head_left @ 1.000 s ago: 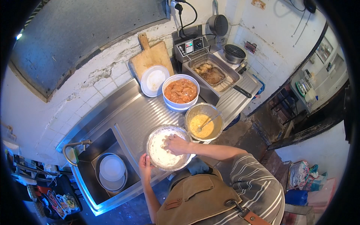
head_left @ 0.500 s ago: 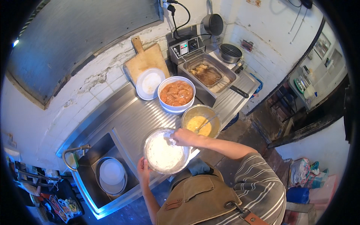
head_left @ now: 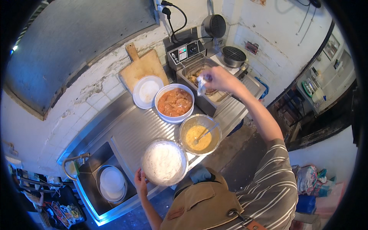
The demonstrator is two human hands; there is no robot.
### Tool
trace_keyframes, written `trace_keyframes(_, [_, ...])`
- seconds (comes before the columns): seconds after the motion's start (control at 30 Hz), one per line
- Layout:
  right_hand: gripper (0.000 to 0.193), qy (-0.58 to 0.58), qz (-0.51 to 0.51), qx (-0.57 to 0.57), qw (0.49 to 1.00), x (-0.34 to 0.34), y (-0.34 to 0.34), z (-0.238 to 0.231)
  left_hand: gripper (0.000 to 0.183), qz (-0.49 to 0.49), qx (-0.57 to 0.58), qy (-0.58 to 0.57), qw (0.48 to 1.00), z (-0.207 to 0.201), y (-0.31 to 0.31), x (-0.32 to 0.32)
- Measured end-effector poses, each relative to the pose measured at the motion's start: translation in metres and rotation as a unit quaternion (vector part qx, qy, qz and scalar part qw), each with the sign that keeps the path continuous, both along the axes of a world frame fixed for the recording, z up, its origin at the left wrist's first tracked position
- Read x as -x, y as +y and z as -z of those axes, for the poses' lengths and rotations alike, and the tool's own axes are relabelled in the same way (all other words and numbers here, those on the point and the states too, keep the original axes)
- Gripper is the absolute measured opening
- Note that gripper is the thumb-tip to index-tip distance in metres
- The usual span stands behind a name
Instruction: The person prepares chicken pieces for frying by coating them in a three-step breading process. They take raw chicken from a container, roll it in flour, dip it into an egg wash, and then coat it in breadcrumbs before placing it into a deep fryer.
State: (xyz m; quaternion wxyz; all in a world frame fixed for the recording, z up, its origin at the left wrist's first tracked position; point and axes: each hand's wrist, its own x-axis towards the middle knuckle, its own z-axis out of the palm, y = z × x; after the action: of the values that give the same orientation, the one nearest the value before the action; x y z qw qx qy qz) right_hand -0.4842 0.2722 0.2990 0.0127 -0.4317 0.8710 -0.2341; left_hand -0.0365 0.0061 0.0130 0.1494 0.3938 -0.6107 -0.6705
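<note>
My left hand (head_left: 141, 184) grips the left rim of a bowl (head_left: 184, 168) of white flour at the counter's near edge. Raised over the deep fryer (head_left: 210, 103), my right hand (head_left: 219, 79) pinches a flour-coated piece of meat (head_left: 201, 86). Browned pieces in dark oil show partly in the fryer; my hand and forearm hide the rest. Beside the flour stands a bowl (head_left: 217, 134) of yellow beaten egg with a fork-like utensil (head_left: 206, 133) leaning in it. Behind, a white tub (head_left: 174, 119) holds raw reddish meat pieces (head_left: 175, 102).
A white plate (head_left: 142, 100) leans by a wooden cutting board (head_left: 142, 69) against the wall. Front left, the sink (head_left: 94, 191) holds stacked white dishes (head_left: 112, 180) under a curved tap (head_left: 73, 163). A round black-grated pan (head_left: 234, 57) stands right of the fryer.
My right hand has moved from the flour bowl up and away to the fryer, carrying the coated piece. My left hand stays on the flour bowl's rim. The view has shifted slightly.
</note>
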Motion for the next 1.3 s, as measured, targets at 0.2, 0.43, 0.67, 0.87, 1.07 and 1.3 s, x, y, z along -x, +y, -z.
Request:
trace_keyframes(0.2, [0.035, 0.053, 0.071, -0.021, 0.996, 0.113, 0.016, 0.05, 0.042, -0.014, 0.031, -0.012, 0.999, -0.004, 0.005, 0.0])
trace_keyframes(0.43, [0.039, -0.043, 0.065, -0.073, 0.994, 0.145, 0.006, 0.113, 0.042, -0.029, 0.049, -0.051, 0.997, -0.008, 0.009, -0.001])
trace_keyframes(0.67, [0.027, -0.034, 0.115, -0.185, 0.975, 0.184, 0.034, 0.192, 0.043, -0.026, 0.052, -0.067, 0.996, -0.014, 0.016, 0.015])
trace_keyframes(0.87, [0.026, 0.119, 0.183, -0.165, 0.962, 0.177, 0.036, 0.176, 0.04, -0.035, 0.036, -0.063, 0.997, -0.007, 0.01, 0.003])
trace_keyframes(1.07, [0.029, 0.14, 0.077, 0.054, 0.986, 0.123, 0.009, 0.108, 0.039, -0.037, 0.03, -0.03, 0.998, -0.002, 0.009, -0.003])
trace_keyframes(1.3, [0.025, 0.042, -0.07, 0.035, 0.996, 0.054, -0.067, 0.114, 0.035, -0.044, 0.039, -0.019, 0.998, -0.005, 0.01, 0.0])
